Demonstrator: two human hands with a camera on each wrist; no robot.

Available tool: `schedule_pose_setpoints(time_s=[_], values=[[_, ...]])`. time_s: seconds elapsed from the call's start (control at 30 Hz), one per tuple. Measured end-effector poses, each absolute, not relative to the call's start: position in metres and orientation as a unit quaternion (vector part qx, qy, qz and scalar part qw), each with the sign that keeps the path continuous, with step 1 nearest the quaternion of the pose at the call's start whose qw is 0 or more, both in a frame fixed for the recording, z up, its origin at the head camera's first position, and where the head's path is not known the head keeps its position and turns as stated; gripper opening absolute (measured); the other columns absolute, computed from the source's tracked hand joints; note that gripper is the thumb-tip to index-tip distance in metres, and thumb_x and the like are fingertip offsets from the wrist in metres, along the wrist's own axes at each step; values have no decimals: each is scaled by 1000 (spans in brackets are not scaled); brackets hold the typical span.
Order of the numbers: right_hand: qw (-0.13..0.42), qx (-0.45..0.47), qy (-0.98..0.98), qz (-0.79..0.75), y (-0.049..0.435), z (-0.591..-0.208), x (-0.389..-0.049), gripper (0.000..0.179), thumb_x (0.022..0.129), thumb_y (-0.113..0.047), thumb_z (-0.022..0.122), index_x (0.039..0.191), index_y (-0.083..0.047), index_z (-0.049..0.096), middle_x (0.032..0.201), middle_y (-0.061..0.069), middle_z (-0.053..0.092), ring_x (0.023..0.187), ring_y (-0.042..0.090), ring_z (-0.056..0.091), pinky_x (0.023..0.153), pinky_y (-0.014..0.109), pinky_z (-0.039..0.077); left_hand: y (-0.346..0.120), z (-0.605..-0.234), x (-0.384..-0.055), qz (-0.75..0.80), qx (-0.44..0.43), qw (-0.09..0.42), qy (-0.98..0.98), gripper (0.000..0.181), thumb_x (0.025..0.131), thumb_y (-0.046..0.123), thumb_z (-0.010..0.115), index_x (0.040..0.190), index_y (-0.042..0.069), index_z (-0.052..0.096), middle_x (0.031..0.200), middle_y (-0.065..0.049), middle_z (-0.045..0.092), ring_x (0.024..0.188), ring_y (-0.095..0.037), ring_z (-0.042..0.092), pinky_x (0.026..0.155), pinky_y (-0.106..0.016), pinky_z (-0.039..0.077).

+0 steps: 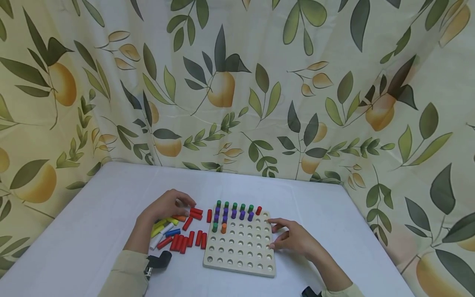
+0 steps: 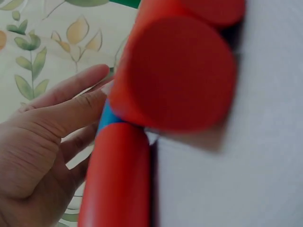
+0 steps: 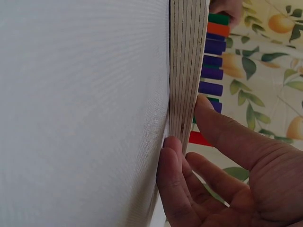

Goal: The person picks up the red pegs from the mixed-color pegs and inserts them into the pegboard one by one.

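A pale wooden pegboard (image 1: 239,270) lies on the table with rows of holes. Green pegs (image 1: 235,205) and purple pegs (image 1: 233,214) stand along its back rows, and a red peg (image 1: 258,210) stands near the back right. Farther forward at the left are a green peg (image 1: 215,227) and an orange peg (image 1: 224,228). My right hand (image 1: 293,238) holds the board's right edge, the thumb at its upper edge in the right wrist view. Over the loose pegs, my left hand (image 1: 168,205) has loosely bent fingers beside lying red pegs (image 1: 196,213); nothing shows in its grasp.
Left of the board lie several more loose red pegs (image 1: 179,243), a blue peg (image 1: 172,232), white pegs (image 1: 156,240) and yellow pegs (image 1: 158,227). A white cloth covers the table (image 1: 315,206); a fruit-patterned curtain (image 1: 259,103) hangs behind it.
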State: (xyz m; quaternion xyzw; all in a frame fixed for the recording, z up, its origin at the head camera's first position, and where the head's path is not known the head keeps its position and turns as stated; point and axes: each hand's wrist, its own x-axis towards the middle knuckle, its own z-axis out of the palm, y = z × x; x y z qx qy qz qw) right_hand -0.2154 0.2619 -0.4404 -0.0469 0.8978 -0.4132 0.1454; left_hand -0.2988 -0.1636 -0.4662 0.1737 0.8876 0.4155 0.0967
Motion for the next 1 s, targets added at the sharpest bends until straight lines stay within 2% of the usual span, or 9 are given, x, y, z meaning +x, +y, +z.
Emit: schedule_pose_setpoints(time_s=[0.33, 0.67, 0.83, 1.0], values=[[146, -60, 897, -413, 260, -439, -215, 76, 74, -7, 93, 143, -9, 60, 111, 6, 63, 80, 20, 64, 71, 36, 52, -160, -473, -300, 416, 158, 86, 892, 30, 87, 1, 81, 106, 25, 81, 106, 9, 71, 107, -20, 59, 94, -43, 52], [145, -52, 897, -414, 260, -440, -215, 76, 74, -7, 93, 143, -10, 61, 111, 6, 63, 79, 20, 64, 68, 36, 51, -156, -472, -299, 422, 161, 87, 888, 26, 87, 3, 81, 101, 25, 81, 103, 8, 71, 105, -22, 58, 90, -41, 54], [146, -51, 898, -412, 260, -439, -216, 76, 74, -7, 93, 143, -10, 60, 111, 5, 63, 79, 20, 64, 70, 36, 52, -154, -471, -300, 431, 200, 106, 873, 31, 89, 1, 79, 109, 23, 81, 107, 7, 69, 108, -22, 59, 90, -39, 54], [145, -49, 900, -408, 259, -439, -215, 76, 74, -8, 93, 143, -10, 61, 111, 5, 63, 79, 20, 64, 70, 36, 52, -152, -473, -303, 425, 232, 104, 869, 29, 89, -1, 78, 105, 23, 82, 107, 8, 69, 109, -21, 60, 91, -39, 52]])
